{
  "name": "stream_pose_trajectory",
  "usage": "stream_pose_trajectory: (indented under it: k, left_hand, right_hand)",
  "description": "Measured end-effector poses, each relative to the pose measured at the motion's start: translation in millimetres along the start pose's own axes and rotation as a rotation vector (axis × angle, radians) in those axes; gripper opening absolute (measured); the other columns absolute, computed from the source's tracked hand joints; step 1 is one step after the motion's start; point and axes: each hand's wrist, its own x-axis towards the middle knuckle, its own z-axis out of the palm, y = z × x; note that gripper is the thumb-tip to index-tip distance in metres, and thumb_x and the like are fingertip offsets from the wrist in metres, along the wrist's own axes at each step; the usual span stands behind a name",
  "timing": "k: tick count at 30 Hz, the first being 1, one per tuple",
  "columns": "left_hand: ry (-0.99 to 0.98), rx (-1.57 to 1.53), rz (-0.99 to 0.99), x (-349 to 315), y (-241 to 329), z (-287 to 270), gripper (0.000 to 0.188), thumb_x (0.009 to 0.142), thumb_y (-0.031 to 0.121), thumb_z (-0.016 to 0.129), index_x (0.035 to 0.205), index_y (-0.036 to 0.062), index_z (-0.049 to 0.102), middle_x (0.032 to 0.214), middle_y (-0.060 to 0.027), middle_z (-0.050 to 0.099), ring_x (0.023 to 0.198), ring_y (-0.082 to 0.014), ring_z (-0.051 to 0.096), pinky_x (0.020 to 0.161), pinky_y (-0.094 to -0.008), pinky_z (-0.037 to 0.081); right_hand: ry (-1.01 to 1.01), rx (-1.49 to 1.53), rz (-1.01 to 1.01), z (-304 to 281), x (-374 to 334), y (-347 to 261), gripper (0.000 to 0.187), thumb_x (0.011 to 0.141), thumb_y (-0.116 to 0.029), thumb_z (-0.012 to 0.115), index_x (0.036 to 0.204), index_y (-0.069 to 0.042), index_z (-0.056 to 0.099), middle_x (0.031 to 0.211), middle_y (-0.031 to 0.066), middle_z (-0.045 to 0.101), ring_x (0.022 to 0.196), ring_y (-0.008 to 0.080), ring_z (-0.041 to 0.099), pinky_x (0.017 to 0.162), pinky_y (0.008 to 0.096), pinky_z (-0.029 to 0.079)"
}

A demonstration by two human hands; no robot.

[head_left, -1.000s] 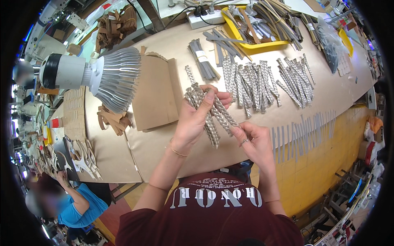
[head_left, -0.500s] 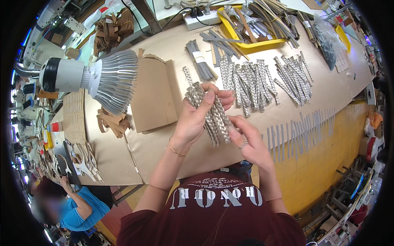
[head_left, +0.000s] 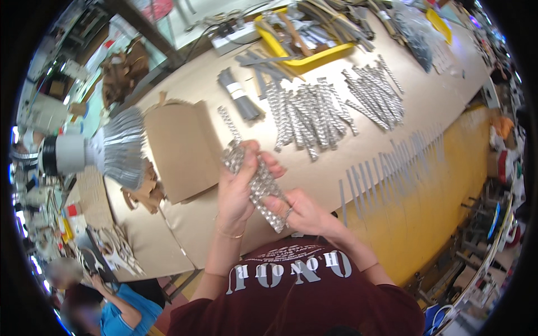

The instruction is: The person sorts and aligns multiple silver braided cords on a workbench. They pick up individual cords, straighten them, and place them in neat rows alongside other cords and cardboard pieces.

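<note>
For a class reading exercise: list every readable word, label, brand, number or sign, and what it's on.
Dark maroon cloth shirt: large white capitals, wording withheld.
Same shirt: smaller pale lines, too blurred to read.
White paper band round grey flat strips: no readable print.

The table (head_left: 319, 178) carries braided strips (head_left: 316, 115), brown sheets (head_left: 182, 151), a yellow tray (head_left: 322, 57).
</note>
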Motion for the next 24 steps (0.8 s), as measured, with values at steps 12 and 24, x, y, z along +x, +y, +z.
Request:
stream_pose_trajectory:
  k: [12, 24]
  left_hand:
    - [-0.1, 0.141, -0.026, 101, -32, 14, 0.032, 0.099, 0.019, 0.06, 0.121, -0.0005, 0.048, 0.096, -0.0116, 0.064, 0.086, -0.0182, 0.065, 0.075, -0.0305, 0.056]
    - [-0.026, 0.793, 0.419, 133, -90, 33, 0.086, 0.093, 0.018, 0.066, 0.152, -0.0076, 0.008, 0.155, -0.0292, 0.024, 0.148, -0.034, 0.02, 0.119, -0.0416, 0.021]
  right_hand:
    - [0.522, -0.372, 0.0, -58, -1, 7, 0.047, 0.098, -0.036, 0.059, 0.123, 0.004, 0.057, 0.101, 0.0135, 0.065, 0.09, 0.0216, 0.064, 0.082, 0.0341, 0.05]
    - [1.191, -1.228, 0.269, -233, -35, 7, 0.047, 0.09, -0.032, 0.068, 0.124, -0.001, 0.059, 0.118, 0.0184, 0.059, 0.114, 0.0338, 0.054, 0.097, 0.0455, 0.044]
